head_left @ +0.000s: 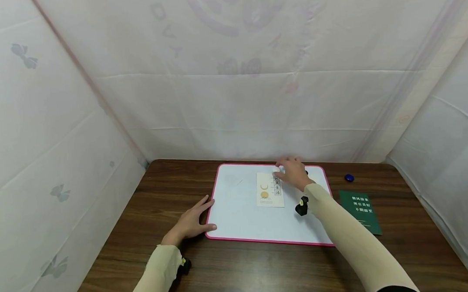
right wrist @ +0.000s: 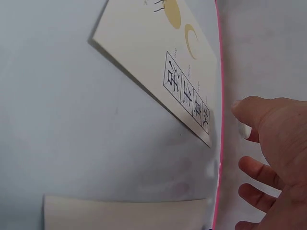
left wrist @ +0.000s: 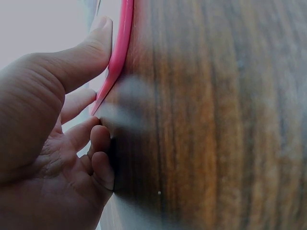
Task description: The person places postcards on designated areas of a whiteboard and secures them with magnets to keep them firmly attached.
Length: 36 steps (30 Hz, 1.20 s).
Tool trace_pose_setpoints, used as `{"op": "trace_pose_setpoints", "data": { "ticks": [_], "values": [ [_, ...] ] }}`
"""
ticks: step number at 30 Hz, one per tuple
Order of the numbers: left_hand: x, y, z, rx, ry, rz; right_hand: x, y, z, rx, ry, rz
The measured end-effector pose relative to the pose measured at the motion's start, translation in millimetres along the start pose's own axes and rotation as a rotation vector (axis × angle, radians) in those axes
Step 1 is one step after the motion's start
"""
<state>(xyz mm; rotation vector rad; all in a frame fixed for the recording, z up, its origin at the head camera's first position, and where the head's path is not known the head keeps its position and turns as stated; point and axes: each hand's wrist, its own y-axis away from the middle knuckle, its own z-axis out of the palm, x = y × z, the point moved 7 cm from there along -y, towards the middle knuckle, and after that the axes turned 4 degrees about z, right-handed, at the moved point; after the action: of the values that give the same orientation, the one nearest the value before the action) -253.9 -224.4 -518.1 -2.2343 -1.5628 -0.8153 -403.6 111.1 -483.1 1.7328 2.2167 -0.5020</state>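
A pink-rimmed whiteboard lies on the wooden table. My left hand rests at its left edge, thumb and forefinger spread and touching the border. In the left wrist view the thumb lies along the pink rim, with the other fingers beyond it. Near the board's far edge, my right hand pinches a small white round magnet between thumb and forefinger. It is just over the top of a cream card printed with a moon and characters. Part of a second pale card shows on the board.
To the right of the board lie a dark green card with white characters and a blue round magnet. A small black piece shows by the right wrist. Pale cloth hangs behind the table and at both sides.
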Motion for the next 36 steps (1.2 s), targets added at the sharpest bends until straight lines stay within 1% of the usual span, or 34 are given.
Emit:
{"op": "trace_pose_setpoints", "data": {
  "ticks": [7, 17, 25, 30, 36],
  "values": [
    [0.7, 0.5, 0.4, 0.002, 0.001, 0.002, -4, -2, 2.6, 0.004, 0.013, -0.016],
    [2.0, 0.8, 1.0, 0.007, 0.004, 0.015, -6, -5, 7.5, -0.031, -0.001, 0.009],
    [3.9, 0.6, 1.7, 0.004, 0.005, 0.007, -6, -11, 13.1, -0.055, 0.012, 0.02],
    [2.9, 0.2, 2.7, 0.004, 0.003, 0.009, -6, -12, 14.5, -0.05, 0.01, 0.014],
    [0.8, -0.4, 3.7, 0.002, 0.003, -0.004, -6, -14, 16.1, -0.047, 0.012, 0.01]
  ]
}}
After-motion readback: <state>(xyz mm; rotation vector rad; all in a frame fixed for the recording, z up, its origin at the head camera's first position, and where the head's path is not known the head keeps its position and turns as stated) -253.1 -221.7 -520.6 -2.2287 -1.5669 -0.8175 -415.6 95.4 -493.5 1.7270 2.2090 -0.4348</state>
